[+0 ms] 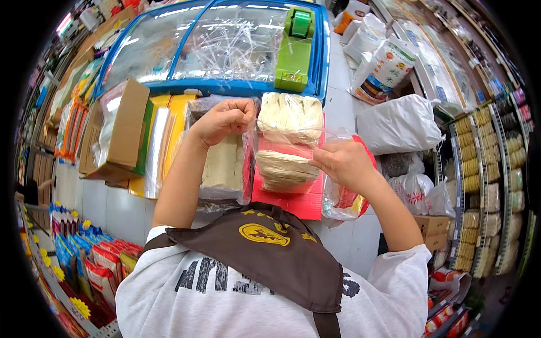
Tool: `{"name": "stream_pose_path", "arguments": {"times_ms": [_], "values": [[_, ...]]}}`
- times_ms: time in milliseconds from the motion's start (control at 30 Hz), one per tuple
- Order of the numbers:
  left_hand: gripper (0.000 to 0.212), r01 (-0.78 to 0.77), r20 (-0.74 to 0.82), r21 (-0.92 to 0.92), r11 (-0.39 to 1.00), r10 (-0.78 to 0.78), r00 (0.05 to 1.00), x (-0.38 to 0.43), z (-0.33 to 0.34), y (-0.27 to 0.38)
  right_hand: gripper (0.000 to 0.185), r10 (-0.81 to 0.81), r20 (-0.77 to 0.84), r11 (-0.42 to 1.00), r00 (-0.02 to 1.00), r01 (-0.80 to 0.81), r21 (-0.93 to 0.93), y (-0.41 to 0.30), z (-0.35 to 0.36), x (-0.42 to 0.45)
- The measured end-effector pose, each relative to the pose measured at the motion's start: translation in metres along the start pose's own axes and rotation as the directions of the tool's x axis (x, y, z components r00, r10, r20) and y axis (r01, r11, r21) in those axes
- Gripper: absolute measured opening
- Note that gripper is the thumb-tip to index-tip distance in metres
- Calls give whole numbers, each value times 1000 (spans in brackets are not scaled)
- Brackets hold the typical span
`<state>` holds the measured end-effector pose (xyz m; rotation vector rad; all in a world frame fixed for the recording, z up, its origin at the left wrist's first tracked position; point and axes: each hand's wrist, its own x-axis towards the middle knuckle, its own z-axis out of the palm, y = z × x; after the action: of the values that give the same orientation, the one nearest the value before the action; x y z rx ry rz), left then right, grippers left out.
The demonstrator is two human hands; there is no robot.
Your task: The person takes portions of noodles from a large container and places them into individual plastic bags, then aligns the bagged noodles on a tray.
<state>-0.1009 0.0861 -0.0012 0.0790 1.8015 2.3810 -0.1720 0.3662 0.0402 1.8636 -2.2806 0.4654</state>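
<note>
My left hand (228, 120) is closed in a pinch on one end of a thin clear plastic strip (291, 137). The strip slants down over the pale noodles to my right hand (344, 162), whose thumb and finger are pinched together beside the lower bundle. An upper bundle of dried noodles (289, 112) lies in clear film, and a lower bundle (287, 167) sits nearer my body. Both rest on a red box (287, 205). Left of it, partly behind my left forearm, more pale noodles (222, 167) fill a plastic-lined box.
A blue-framed glass-top freezer (211, 86) stands ahead, with loose clear strips (236, 50) and a green tape dispenser (293, 55) on it. An open cardboard box (122, 126) is at left. White sacks (399, 124) and a red-and-clear plastic bag (340, 205) lie at right, before stocked shelves.
</note>
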Motion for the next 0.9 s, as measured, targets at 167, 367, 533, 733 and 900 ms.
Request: {"name": "stream_pose_path", "arguments": {"times_ms": [167,367,533,733,900], "values": [[85,-150,17,-2,989,150,989,-13,7,-65,23,14,-4,1000,1000,-14,-14,-5,7,-13],[44,-383,-227,-33,923,366,902,4,61,-90,21,158,-86,985,984,-151,79,-16,10,-17],[20,-629,-603,121,768,560,568,7,93,-88,17,300,-138,948,944,-278,155,-24,12,-14],[20,-597,-565,172,784,575,592,-3,92,-89,16,363,-143,932,921,-358,60,-28,6,-16],[22,-547,-510,127,827,528,679,-6,91,-86,10,322,-428,913,844,-397,-95,-30,-5,-8]]}}
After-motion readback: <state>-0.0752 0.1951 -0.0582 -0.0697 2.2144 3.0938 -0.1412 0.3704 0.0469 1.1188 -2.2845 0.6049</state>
